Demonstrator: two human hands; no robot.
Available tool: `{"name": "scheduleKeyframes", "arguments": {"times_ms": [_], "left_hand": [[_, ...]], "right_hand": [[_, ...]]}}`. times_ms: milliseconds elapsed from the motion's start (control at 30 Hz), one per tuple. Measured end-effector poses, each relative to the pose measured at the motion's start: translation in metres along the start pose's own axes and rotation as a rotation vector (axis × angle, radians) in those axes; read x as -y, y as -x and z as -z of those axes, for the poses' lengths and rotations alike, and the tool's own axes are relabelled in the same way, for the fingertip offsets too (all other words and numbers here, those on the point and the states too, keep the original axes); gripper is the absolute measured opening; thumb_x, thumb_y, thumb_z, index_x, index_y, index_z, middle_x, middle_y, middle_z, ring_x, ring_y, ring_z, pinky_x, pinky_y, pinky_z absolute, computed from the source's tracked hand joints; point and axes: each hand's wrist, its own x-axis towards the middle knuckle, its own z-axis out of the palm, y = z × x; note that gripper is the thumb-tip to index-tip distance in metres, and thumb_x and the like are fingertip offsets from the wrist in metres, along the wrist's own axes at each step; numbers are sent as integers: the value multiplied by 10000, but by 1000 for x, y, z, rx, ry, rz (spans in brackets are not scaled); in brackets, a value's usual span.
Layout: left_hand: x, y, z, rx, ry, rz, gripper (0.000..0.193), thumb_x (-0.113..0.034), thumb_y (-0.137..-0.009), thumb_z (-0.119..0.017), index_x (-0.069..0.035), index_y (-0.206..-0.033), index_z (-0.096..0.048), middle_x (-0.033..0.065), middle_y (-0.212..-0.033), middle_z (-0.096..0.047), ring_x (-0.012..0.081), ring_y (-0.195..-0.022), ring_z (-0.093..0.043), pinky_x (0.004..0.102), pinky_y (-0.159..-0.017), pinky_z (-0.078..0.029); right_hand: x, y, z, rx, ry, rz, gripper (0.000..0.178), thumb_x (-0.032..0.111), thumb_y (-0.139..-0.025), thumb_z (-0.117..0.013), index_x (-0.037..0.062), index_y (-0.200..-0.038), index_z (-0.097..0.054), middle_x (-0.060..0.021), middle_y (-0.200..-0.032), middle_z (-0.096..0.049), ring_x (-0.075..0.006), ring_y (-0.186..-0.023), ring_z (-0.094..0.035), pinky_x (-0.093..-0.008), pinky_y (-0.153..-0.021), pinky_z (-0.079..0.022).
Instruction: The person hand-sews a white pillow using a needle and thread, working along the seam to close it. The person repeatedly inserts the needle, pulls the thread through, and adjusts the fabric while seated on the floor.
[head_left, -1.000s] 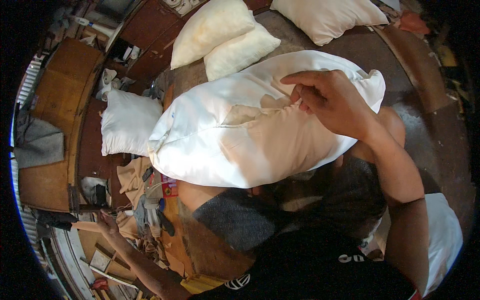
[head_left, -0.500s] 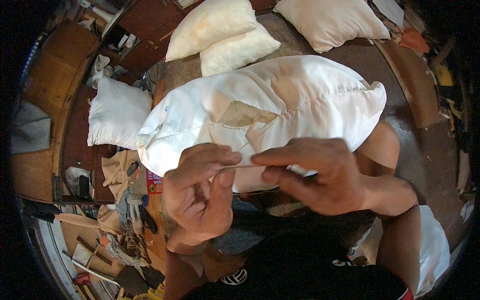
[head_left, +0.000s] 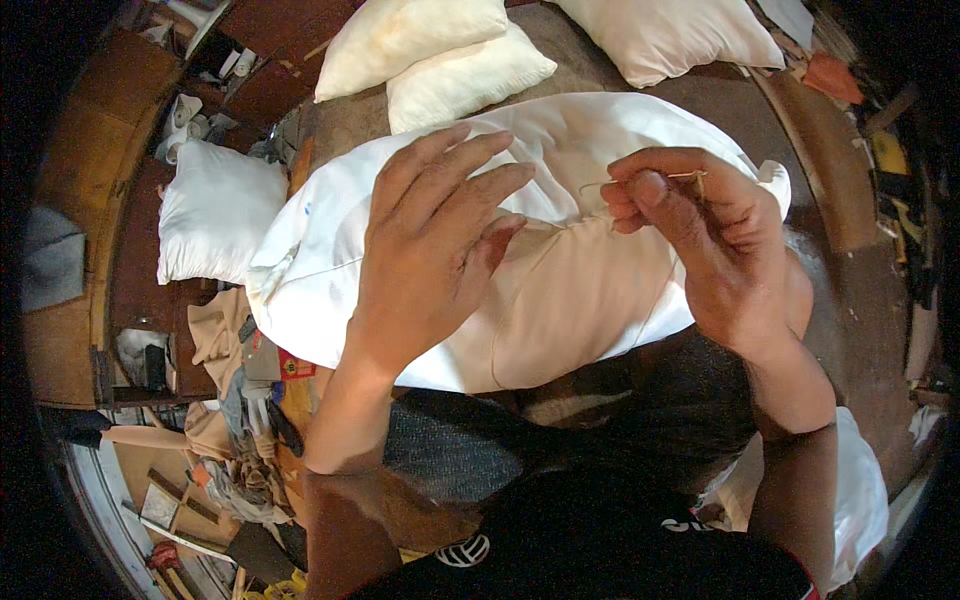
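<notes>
A large white pillow (head_left: 600, 290) with a seam along its top lies across my lap. My right hand (head_left: 725, 240) is raised over its right part, thumb and forefinger pinching a thin sewing needle (head_left: 688, 175). From that pinch a fine thread (head_left: 590, 186) curls out to the left. More thread seems to hang in a loose line down the pillow's near side. Over the left part of the pillow is my left hand (head_left: 425, 250), open with fingers apart and holding nothing. It hides a stretch of the seam, including most of where the gap was.
Two cream pillows (head_left: 460, 80) overlap at the back, and another pillow (head_left: 670, 35) lies at the far right. A smaller white pillow (head_left: 215, 215) stands at the left beside a wooden cabinet (head_left: 110, 160). Cloth and clutter (head_left: 240, 460) fill the lower left.
My hands were close together near the pillow's front, fingers pinching. They have since moved apart and farther forward; the left has opened, and the right now shows the needle.
</notes>
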Motion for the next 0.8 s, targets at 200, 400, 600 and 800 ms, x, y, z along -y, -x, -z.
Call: {"name": "scheduleKeyframes", "arguments": {"times_ms": [200, 400, 600, 800], "left_hand": [[8, 18, -11, 42, -18, 15, 301, -60, -725, -769, -113, -1020, -744, 64, -1112, -709, 346, -1146, -612, 438, -1042, -446], [7, 21, -22, -76, -53, -92, 261, -98, -687, -766, -94, -943, -718, 40, -1011, -662, 273, -1081, -614, 484, -1009, -460], [6, 19, -21, -116, -15, -82, 248, -58, -673, -743, -59, -913, -680, 69, -989, -644, 274, -1042, -612, 490, -996, -472], [6, 18, -20, -94, -11, -84, 270, -21, -676, -726, -58, -934, -655, 73, -992, -646, 282, -1036, -617, 492, -1002, -471]], "right_hand": [[-21, 3, -6, 7, 26, -56, 219, 93, -1027, -578, -67, -1159, -650, -113, -1005, -718, -138, -902, -655, -283, -845, -532], [-17, 1, -18, -55, 1, -31, 177, 55, -998, -623, -37, -1140, -678, -61, -974, -708, -99, -853, -634, -230, -763, -511], [-29, -1, -21, -52, 127, 24, 158, 92, -989, -650, -28, -1071, -713, -75, -903, -719, -105, -813, -653, -238, -728, -527], [-28, -1, -24, -82, 117, -16, 183, 107, -991, -651, -40, -1083, -709, -79, -908, -726, -112, -812, -660, -238, -731, -530]]}}
